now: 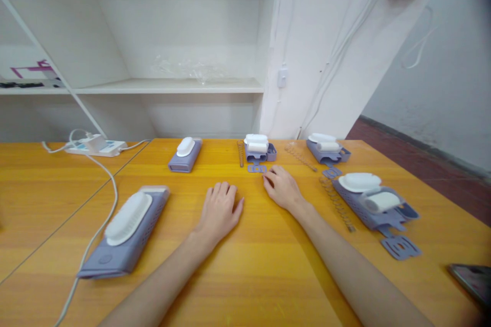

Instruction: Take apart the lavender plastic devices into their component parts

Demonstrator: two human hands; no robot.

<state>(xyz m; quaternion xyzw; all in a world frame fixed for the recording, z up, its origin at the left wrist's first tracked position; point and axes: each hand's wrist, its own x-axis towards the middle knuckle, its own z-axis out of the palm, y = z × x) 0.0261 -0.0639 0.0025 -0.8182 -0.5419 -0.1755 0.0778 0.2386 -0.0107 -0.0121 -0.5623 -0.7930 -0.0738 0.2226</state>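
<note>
My left hand [220,209] lies palm down on the wooden table, thumb apart from the fingers, with nothing in it. Farther forward, my right hand [282,187] rests with bent fingers, thumb and fingertips slightly apart. Its fingertips are beside a small flat purple plate [257,168]; whether they touch it I cannot tell. Just behind that plate sits a purple housing [271,152] with a white oval piece [256,139] and a white roller [257,147]. A thin coil spring [241,153] lies to its left.
Closed-looking purple units with white ovals lie at the left front [126,230] and left back [185,155]. Two opened units stand at right [374,204] and back right [328,150], with springs beside them. A power strip [95,146], cable [115,189] and phone-like object [473,281] are near the sides.
</note>
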